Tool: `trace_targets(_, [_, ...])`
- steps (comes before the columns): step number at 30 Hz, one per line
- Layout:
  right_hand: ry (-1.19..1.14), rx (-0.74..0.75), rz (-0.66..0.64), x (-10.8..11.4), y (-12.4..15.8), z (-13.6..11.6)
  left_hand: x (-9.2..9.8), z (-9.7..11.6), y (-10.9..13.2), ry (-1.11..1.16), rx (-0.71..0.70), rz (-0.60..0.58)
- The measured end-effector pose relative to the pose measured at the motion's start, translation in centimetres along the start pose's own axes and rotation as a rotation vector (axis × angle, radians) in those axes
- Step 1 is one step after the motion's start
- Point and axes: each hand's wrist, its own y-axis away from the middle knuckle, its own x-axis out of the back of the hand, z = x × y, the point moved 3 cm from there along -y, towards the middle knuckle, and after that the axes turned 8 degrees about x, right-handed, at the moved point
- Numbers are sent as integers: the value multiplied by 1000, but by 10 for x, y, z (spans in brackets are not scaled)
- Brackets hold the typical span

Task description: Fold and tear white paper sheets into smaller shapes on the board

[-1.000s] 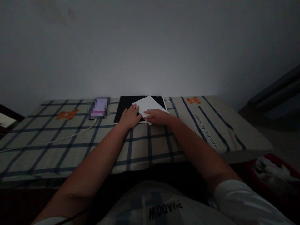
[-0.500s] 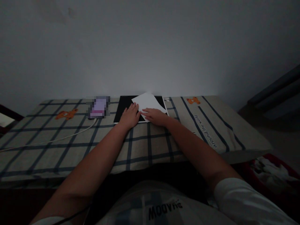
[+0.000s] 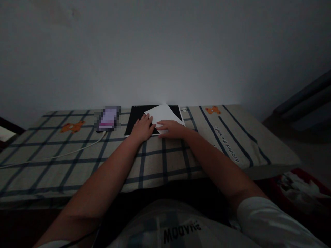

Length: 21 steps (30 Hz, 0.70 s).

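A sheet of white paper [image 3: 163,113] lies turned at an angle on a flat black board [image 3: 133,119] with pale edges. My left hand [image 3: 142,128] rests flat over the board and the paper's left corner, its fingers spread. From the right, my right hand [image 3: 171,128] lies on the lower part of the paper, fingers stretched toward the left hand. The fingertips of the two hands are close together. Part of the paper's near edge is hidden beneath the right hand.
A checked cloth with bear prints covers the table [image 3: 155,162]. Left of the board lies a phone [image 3: 108,119] with a white cable [image 3: 85,148]. A small white object [image 3: 184,109] sits by the board's right edge. The wall [image 3: 165,51] rises behind; a red basket [image 3: 302,187] stands lower right.
My right hand's fingers have shifted and spread slightly on the paper. My left hand stays nearly in place, and the paper keeps almost the same position.
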Motion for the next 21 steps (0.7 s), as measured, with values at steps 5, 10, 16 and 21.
trace_targets(5, [-30, 34, -51, -2, 1, -1, 2, 2, 1, 1, -68, -7])
trace_targets(10, [-29, 58, -72, 8, 3, -4, 0, 2, 1, -6, -139, -15])
trace_targets(16, [77, -78, -4, 20, 9, 9, 2, -2, 0, -35, -108, -10])
trace_targets(21, [180, -173, 2, 26, 14, 17, 5, 2, 4, -54, -97, 59])
